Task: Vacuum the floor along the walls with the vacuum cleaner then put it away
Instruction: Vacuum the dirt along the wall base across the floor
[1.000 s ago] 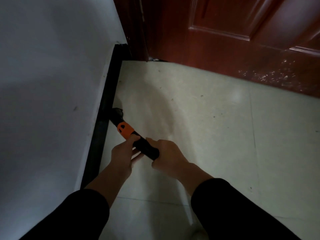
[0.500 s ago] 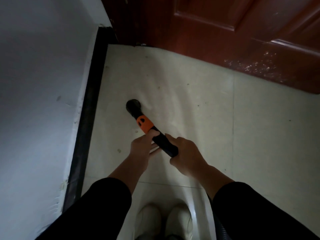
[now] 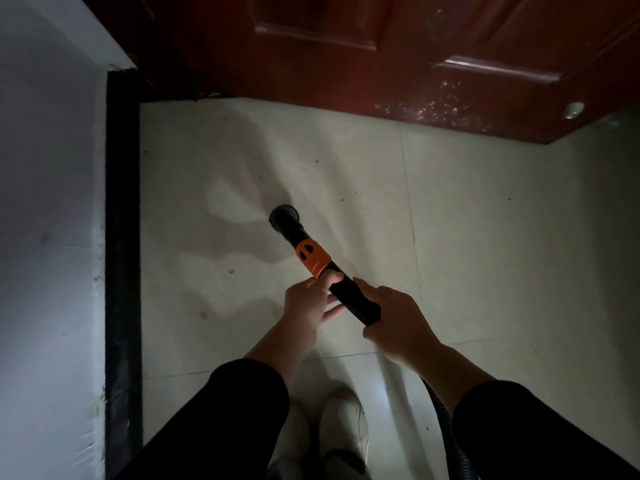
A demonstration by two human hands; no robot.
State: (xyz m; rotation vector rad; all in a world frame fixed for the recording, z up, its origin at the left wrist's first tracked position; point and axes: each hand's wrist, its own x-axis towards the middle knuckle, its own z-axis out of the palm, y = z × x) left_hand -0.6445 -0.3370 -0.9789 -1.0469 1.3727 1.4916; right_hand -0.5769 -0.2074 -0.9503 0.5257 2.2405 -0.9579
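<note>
Left grip [image 3: 306,303] and right grip [image 3: 398,320] both clamp the vacuum wand [image 3: 349,296]. Its nozzle [image 3: 284,216] sits mid-floor, well apart from the skirting [image 3: 123,237] at nine o'clock, so the wall edge may get missed. The hose [image 3: 441,424] at five o'clock, dimly seen, could catch underfoot.

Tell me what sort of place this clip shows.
Probably a room corner in a home: pale tiled floor, white wall with black baseboard, and a red-brown panelled door.

Dim, underexposed. Brightest patch on the floor tiles [image 3: 228,202] centre-left, soft shadow blotches around it. Wall [image 3: 45,202] reads grey-blue. Faint glare streaks on door [image 3: 346,64] panel edges. Sleeves [image 3: 225,427] crush to black; vacuum wand [image 3: 349,296] barely separates, orange collar aside. Corners vignette. Soft overall.
</note>
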